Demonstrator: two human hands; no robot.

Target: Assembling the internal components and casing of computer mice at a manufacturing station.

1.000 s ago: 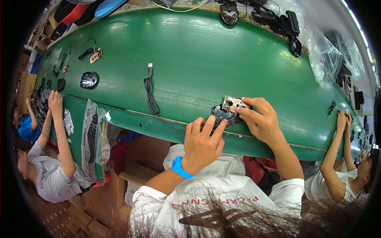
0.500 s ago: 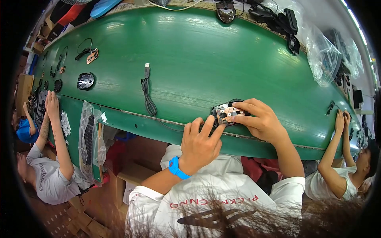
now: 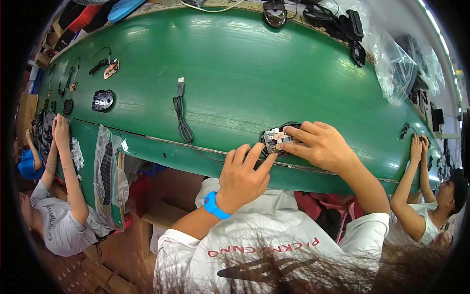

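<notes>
An opened computer mouse [image 3: 274, 137] lies at the near edge of the green work surface, its dark shell holding a copper-coloured circuit board. My right hand [image 3: 320, 147] comes over it from the right, fingers bent and pressing on the board and the shell's right side. At the mouse's left end my left hand [image 3: 246, 171] has its thumb and a fingertip against the shell's edge; the other fingers are curled nearby. A coiled black USB cable [image 3: 182, 117] lies to the left, its thin lead running under my left fingers. The board's right part is hidden by my right hand.
Farther left lie a mouse shell [image 3: 103, 100] and a circuit board with cable [image 3: 111, 69]. Another mouse [image 3: 275, 13] and plastic bags [image 3: 395, 71] line the far edge. Co-workers' hands [image 3: 60, 130] work at the left, and others [image 3: 418, 147] at the right.
My right fingers have shifted slightly left over the circuit board, and my right elbow has swung outward. My left hand stays at the mouse's left end, almost unmoved.
</notes>
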